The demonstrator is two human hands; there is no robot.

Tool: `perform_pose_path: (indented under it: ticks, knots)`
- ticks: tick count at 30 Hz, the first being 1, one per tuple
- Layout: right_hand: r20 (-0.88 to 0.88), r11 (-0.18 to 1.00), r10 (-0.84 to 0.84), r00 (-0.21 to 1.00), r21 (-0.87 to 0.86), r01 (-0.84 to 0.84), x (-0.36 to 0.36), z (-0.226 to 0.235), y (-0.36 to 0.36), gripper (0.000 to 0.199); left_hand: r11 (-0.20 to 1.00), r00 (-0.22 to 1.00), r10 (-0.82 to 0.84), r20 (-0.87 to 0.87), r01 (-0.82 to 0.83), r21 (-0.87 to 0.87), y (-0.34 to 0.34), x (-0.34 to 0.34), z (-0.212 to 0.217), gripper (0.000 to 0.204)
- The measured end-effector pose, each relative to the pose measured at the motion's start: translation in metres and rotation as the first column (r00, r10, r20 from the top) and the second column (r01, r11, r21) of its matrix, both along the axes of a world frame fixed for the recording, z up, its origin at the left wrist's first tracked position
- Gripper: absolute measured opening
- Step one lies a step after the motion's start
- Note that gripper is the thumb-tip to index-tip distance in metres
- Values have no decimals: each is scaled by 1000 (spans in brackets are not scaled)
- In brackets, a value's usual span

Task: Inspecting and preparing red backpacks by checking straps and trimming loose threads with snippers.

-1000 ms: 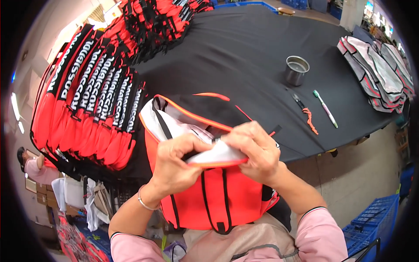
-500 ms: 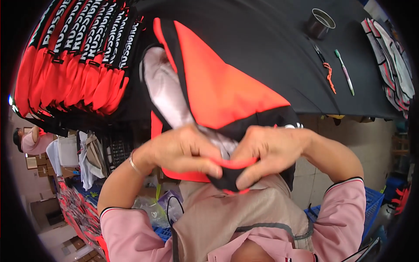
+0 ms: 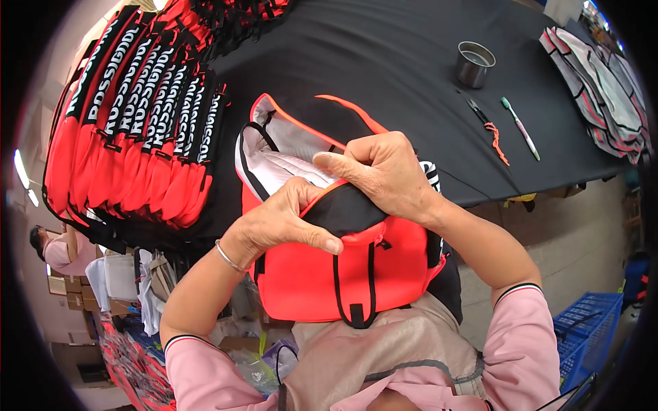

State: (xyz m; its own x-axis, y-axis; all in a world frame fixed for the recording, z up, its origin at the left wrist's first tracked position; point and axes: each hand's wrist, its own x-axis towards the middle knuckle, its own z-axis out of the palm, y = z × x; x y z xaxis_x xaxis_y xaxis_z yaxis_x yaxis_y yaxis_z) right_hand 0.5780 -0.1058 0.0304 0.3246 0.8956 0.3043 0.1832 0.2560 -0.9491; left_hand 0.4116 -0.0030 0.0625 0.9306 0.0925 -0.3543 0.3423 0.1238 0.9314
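A red and black backpack with a pale grey lining sits in front of my body at the table's edge, its mouth open. My left hand grips the near rim, fingers inside the mouth and thumb over the black flap outside. On the other side of that flap, my right hand is closed on the rim, its thumb pointing left across the opening. Its curled fingertips are partly hidden. A black strap loop hangs down the red front panel.
Red and black bags stand in a row at left. On the black table are a dark metal cup, small snips with orange cord, a toothbrush and grey folded pieces. A blue crate stands lower right.
The backpack has turned and come down, so its red front panel now faces me and its lined mouth shows. Both hands have shifted along the rim, the right one higher. The view has shifted too.
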Motion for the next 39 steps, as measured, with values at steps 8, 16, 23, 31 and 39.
perform_pose_path:
  ticks: [8,16,23,31,39]
  knots:
    - [114,996,-65,991,-60,72,3,-21,36,50,987,983,157,100,-158,3,-18,9,-9,21]
    - [-116,981,196,974,26,-194,33,11,-41,47,-105,946,-308,100,-138,985,61,-6,38,51]
    - [-195,928,356,914,186,-322,42,20,-74,41,761,775,222,592,-517,392,145,1,-14,33]
    - [513,759,-643,569,528,381,14,149,-33,7,7,651,205,731,-747,664,143,-8,19,51]
    - [881,877,-472,-30,473,91,-54,111,89,23,66,526,378,762,-836,545,77,-12,49,43]
